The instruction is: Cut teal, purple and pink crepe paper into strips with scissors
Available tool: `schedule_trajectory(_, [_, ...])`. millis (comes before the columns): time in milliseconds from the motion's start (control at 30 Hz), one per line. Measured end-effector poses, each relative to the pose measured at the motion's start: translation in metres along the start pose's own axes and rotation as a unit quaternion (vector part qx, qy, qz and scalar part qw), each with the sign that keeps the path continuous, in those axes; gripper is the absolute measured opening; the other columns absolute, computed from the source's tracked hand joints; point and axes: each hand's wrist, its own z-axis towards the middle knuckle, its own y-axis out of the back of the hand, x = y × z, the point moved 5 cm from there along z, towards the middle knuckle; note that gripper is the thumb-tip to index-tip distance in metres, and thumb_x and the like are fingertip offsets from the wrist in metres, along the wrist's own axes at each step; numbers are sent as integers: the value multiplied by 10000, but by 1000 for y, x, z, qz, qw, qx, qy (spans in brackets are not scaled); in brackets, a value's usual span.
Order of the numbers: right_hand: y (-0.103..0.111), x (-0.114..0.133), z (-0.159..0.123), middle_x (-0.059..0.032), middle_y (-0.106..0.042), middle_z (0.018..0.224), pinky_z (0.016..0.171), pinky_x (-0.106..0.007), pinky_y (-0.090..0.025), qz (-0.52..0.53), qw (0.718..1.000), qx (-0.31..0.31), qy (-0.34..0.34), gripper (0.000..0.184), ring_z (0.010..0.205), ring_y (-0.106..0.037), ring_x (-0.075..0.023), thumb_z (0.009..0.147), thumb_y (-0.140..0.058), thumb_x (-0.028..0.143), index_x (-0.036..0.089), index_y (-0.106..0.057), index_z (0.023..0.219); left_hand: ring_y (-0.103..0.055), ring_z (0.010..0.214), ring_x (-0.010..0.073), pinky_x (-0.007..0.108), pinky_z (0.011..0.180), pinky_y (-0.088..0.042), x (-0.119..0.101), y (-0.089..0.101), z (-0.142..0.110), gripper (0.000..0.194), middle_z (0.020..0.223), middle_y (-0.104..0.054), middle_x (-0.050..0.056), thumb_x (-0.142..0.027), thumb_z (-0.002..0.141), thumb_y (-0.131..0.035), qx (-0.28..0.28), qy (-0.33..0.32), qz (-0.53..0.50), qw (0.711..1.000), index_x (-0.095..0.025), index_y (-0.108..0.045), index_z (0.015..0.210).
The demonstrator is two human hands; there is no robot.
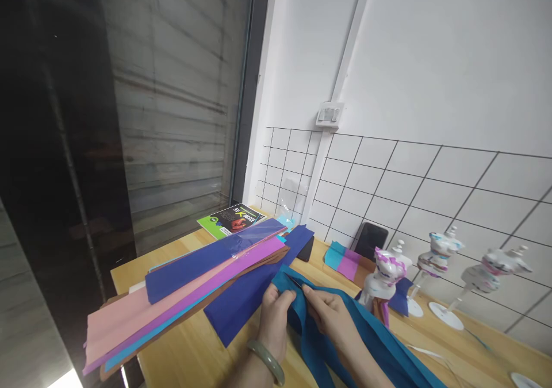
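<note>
A long folded sheet of teal crepe paper (375, 342) spreads from my hands down toward the lower right, and one strip of it hangs toward the table's near side. My left hand (273, 313) pinches its upper end between thumb and fingers. Close beside it, my right hand (325, 307) is closed on the same paper, fingertips pressed together. A thin dark line shows between the fingertips; whether it is a fold or a small tool I cannot make out. Under and left of the left hand lies a dark blue sheet (235, 313).
Left on the wooden table (172, 342) is a stack of coloured crepe paper (125, 313), partly overhanging the edge. Behind lie a booklet (228, 220) and a black phone (371, 239). Small dress forms (386, 273) stand at right, near the wire grid (388, 175).
</note>
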Motion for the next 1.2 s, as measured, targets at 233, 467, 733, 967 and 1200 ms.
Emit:
schedule_trajectory(233, [-2,3,1,90,-206,394,381,-242,-113,13,1000,6,-12,579,373,-156,-54,664,-514,693,227,-262,432,-539,720,146,266,741,-419,1,0,2,234,731,-621,11,-119,609,-585,2,1,1,1000,-152,-639,835])
schedule_trajectory(467, [-2,-1,5,93,-215,384,368,-232,-100,18,999,10,-26,577,359,-157,-48,671,-515,686,225,-266,430,-544,729,154,292,786,-416,-3,-3,1,206,750,-630,20,-111,607,-577,11,-11,4,1000,-150,-635,802])
schedule_trajectory(733, [-4,-14,10,100,-213,367,351,-225,-102,21,998,6,-52,586,333,-151,-43,641,-492,729,230,-271,427,-503,610,109,225,651,-396,7,6,3,118,629,-569,-36,-124,609,-593,-18,12,-12,1000,-163,-606,720])
schedule_trajectory(967, [-6,-26,11,99,-264,369,353,-213,-108,20,997,13,-71,549,332,-166,-42,648,-519,702,178,-486,485,-535,566,137,250,571,-401,23,35,13,282,610,-584,-12,-425,678,-651,-143,63,57,986,-164,-590,765])
schedule_trajectory(1200, [-14,-36,14,101,-255,343,329,-207,-86,19,995,5,-93,560,301,-154,-29,632,-534,700,173,-482,447,-502,489,117,233,503,-382,22,46,25,333,530,-545,-41,-475,635,-680,-188,41,54,980,-184,-522,667])
